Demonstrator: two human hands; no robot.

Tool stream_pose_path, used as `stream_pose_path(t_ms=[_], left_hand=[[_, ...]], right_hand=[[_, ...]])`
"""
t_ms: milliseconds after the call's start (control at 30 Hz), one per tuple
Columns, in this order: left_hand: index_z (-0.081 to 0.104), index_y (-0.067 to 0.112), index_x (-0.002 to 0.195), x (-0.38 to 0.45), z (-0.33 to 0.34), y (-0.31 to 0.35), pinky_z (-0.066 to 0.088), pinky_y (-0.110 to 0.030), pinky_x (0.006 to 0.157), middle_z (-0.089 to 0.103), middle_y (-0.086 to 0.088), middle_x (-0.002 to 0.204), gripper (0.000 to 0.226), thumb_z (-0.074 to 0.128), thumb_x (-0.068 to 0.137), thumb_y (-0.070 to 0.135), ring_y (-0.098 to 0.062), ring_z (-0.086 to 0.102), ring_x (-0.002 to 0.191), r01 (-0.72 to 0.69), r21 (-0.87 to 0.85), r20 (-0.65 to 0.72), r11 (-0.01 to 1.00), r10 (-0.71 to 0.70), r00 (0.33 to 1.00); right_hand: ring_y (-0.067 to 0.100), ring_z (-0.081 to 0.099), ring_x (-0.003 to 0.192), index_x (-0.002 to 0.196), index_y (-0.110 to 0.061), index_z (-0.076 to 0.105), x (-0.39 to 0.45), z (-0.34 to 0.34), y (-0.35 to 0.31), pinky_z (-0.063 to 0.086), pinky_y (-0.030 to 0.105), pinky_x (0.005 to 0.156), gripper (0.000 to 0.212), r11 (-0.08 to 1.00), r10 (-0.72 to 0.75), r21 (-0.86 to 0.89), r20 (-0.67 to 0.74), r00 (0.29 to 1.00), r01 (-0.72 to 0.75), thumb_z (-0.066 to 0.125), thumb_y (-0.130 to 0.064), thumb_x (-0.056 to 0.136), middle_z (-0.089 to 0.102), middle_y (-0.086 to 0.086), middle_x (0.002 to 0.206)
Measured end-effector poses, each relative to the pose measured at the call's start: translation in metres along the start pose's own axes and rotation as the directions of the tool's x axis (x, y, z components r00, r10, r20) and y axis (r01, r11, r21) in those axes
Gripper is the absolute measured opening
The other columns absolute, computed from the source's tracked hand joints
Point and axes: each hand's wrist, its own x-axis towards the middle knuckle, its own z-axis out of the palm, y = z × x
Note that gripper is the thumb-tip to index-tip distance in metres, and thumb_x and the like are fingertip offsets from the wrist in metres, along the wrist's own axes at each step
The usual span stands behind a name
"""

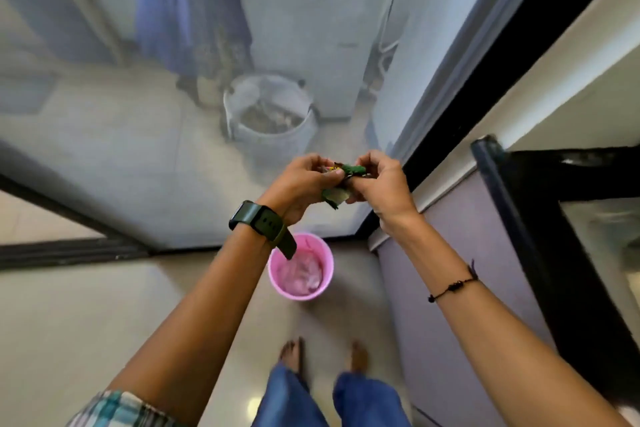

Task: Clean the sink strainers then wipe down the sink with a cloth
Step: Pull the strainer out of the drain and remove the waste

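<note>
Two hands, left hand (301, 184) and right hand (375, 184), pinch one green item (341, 184).

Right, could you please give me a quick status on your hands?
Left hand and right hand both grip a small green item. Pink bin on floor below. Nothing blocking.

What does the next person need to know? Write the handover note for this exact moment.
Left hand and right hand: both pinch a small green item held up between them; what it is cannot be told.
Below them on the floor stands a pink bucket with something pale inside.
No sink, strainer or cloth is in view, so progress cannot be judged from here.
Left: check the strainers, then wipe the sink.
</note>
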Motion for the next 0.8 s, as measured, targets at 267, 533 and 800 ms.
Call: stream_pose_path(t_ms=[267,533,800], left_hand=[[0.056,0.006,0.092,0.067,-0.075,-0.182,0.053,-0.019,0.053,0.057,-0.008,0.078,0.016,0.047,0.088,-0.007,-0.015,0.056,0.070,0.414,-0.147,-0.241,0.898,-0.439,0.866],[0.052,0.012,0.071,0.167,-0.106,-0.355,0.031,-0.020,0.051,0.042,-0.003,0.067,0.027,0.041,0.087,-0.007,-0.011,0.035,0.057,0.573,-0.232,-0.316,0.786,-0.618,0.720],[0.059,0.002,0.101,0.196,-0.107,-0.440,0.046,-0.041,0.086,0.060,-0.019,0.104,0.024,0.044,0.084,-0.007,-0.025,0.054,0.090,0.553,-0.254,-0.371,0.794,-0.608,0.702]], right_hand=[[0.024,0.061,0.064,0.064,-0.014,0.053,0.044,0.085,0.209,0.056,0.032,0.049,0.033,0.862,0.502,-0.166,0.146,0.852,-0.479,0.055,0.018,0.068,0.059,0.009,0.071],[0.033,0.063,0.077,0.091,-0.004,0.057,0.100,0.134,0.413,0.057,0.042,0.064,0.031,0.765,0.620,-0.324,0.136,0.772,-0.557,0.044,0.014,0.070,0.063,0.023,0.093],[0.037,0.053,0.112,0.145,-0.016,0.020,0.107,0.141,0.495,0.046,0.038,0.089,0.075,0.634,0.677,-0.711,0.320,0.662,-0.305,0.049,0.004,0.079,0.051,0.020,0.130]])
